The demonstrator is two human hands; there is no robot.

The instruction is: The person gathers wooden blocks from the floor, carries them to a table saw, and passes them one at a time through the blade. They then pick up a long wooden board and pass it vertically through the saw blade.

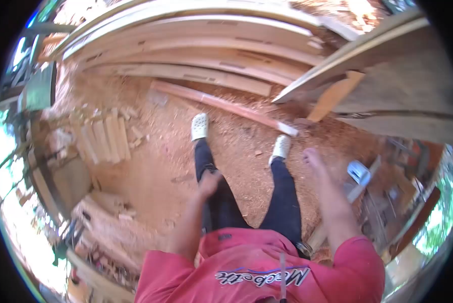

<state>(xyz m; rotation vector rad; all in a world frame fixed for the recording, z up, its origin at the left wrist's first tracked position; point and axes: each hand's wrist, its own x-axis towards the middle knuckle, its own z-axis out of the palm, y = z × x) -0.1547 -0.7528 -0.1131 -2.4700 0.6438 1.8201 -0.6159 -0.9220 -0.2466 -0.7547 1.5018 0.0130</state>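
Observation:
My left hand (210, 183) hangs in front of my left thigh, with its fingers loosely apart and nothing in them. To the right of my right foot, my right hand (313, 158) is out over the dusty ground, relaxed and bare. Dark trousers (221, 202) cover my legs, and my feet are in white clogs (200, 126). A long reddish wooden strip (221, 103) lies slantwise on the ground just past my feet, its pale end close to the right clog. Nearest my right hand on the far right is a small blue-and-white object (358, 172).
Long wooden planks with slots (186, 48) lie stacked across the far side. Large boards (403, 76) lean at the upper right, with a short wooden piece (335, 96) against them. Short wood offcuts (103, 139) lie at left. Sawdust (161, 141) covers the ground.

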